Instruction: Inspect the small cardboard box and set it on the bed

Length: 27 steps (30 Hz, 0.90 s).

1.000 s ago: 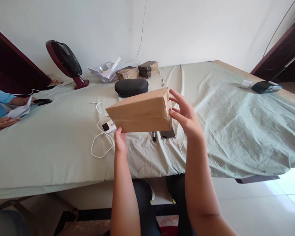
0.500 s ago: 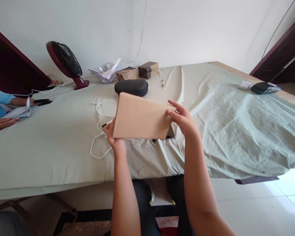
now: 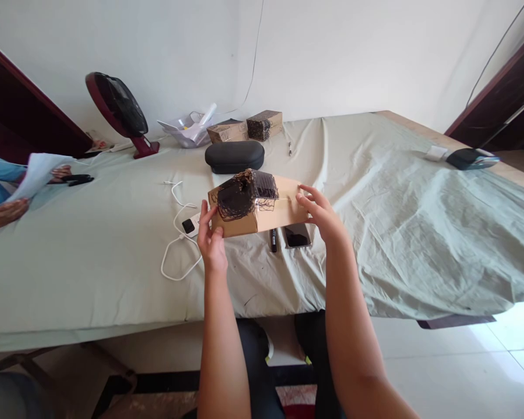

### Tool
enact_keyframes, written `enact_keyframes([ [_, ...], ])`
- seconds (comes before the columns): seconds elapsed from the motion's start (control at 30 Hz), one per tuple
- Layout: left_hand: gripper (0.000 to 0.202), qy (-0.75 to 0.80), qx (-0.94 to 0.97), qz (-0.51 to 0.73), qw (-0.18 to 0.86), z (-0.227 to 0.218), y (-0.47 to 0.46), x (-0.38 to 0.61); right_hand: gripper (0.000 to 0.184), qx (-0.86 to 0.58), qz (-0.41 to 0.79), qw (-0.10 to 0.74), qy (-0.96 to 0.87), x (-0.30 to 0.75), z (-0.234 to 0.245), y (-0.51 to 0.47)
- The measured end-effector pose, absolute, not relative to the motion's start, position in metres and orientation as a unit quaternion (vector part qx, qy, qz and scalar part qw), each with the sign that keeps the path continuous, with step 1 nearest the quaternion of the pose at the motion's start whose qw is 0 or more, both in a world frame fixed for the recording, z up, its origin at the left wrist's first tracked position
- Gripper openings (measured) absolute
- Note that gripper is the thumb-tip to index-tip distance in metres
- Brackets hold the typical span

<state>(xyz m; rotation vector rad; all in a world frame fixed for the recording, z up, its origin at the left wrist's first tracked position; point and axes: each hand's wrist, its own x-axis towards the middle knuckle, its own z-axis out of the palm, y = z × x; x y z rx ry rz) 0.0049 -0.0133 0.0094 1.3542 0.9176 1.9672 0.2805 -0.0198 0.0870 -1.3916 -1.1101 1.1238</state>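
Observation:
Between my two hands a brown cardboard box [image 3: 279, 218] is held up above the table, tilted. Dense black scribble covers part of two of its faces. My left hand [image 3: 212, 241] grips the box's left end, thumb on the near side. At the other end, my right hand [image 3: 321, 210] has its fingers and thumb around the right edge. Below the box lie a black marker [image 3: 273, 240] and a dark smartphone [image 3: 297, 235]. A white power strip [image 3: 192, 225] with a white cable is beside my left hand, partly hidden by it.
Behind the box sits a black zip case [image 3: 234, 156]. Two more cardboard boxes [image 3: 264, 125], a plastic basket [image 3: 187, 132] and a dark red fan [image 3: 120, 110] stand along the wall. At left, another person's hands [image 3: 6, 214] hold papers. A dark pouch [image 3: 469, 159] lies far right.
The box has been turned in my hands, so its scribbled faces now show instead of a plain one. The marker and phone are less covered. The other person's papers have been raised.

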Motion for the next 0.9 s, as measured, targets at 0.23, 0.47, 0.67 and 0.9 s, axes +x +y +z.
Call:
enact_keyframes([
  [0.23, 0.046, 0.331, 0.580, 0.706, 0.236, 0.008, -0.012, 0.000, 0.070, -0.562, 0.478, 0.552, -0.388, 0.286, 0.074, -0.013],
  [0.47, 0.036, 0.439, 0.587, 0.679, 0.040, 0.004, -0.007, -0.006, 0.045, -0.533, 0.532, 0.572, -0.326, 0.288, 0.063, -0.005],
  [0.67, 0.036, 0.419, 0.596, 0.681, 0.073, 0.019, -0.014, 0.003, 0.037, -0.500, 0.573, 0.577, -0.299, 0.284, 0.059, 0.002],
  [0.9, 0.060, 0.434, 0.657, 0.616, 0.036, 0.034, -0.027, 0.010, 0.046, -0.482, 0.621, 0.529, -0.320, 0.272, 0.041, 0.010],
])
